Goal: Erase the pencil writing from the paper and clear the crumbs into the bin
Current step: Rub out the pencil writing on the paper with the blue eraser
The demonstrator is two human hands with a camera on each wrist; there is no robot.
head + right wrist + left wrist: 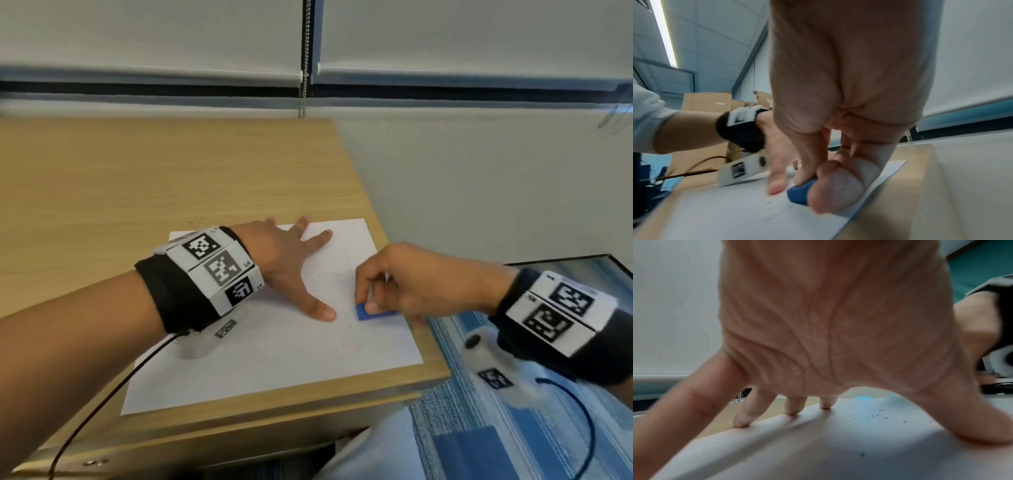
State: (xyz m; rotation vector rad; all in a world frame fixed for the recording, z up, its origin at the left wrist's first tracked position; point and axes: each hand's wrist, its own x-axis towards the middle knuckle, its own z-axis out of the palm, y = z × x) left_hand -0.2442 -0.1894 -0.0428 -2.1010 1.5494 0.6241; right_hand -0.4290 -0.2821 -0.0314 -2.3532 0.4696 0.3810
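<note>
A white sheet of paper (274,359) lies near the right end of a wooden desk (137,178). My left hand (291,267) lies flat on the sheet with its fingers spread, pressing it down; the left wrist view shows the fingertips (791,410) on the paper (838,443). My right hand (380,291) pinches a blue eraser (363,313) between thumb and fingers, and the eraser (799,193) touches the paper (735,211) near its right edge. Dark eraser crumbs (325,277) are scattered between the two hands, and crumbs (875,414) also show beside the left thumb.
The desk's right edge (411,274) runs just past the paper. A dark-rimmed bin (582,263) stands on the floor to the right. Blinds with a bead chain (303,85) hang behind. Cardboard boxes (711,100) stand further off.
</note>
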